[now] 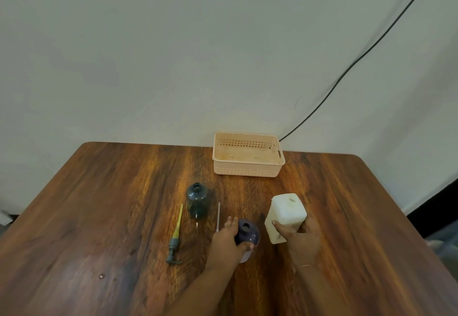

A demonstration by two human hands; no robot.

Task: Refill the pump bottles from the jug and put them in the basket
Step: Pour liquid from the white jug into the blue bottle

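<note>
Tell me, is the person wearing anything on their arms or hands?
Almost nothing. Both forearms are bare, with no sleeves in view and no gloves. The right hand has a thin bangle around its wrist. The left hand and its wrist show no jewellery.

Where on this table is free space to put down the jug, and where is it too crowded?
Free: the wide left part of the table, left of the pump head, and the right part beyond the jug. Also the strip between jug and basket. Crowded: the middle, where the dark bottle, purple bottle, tube and both hands sit close.
</note>
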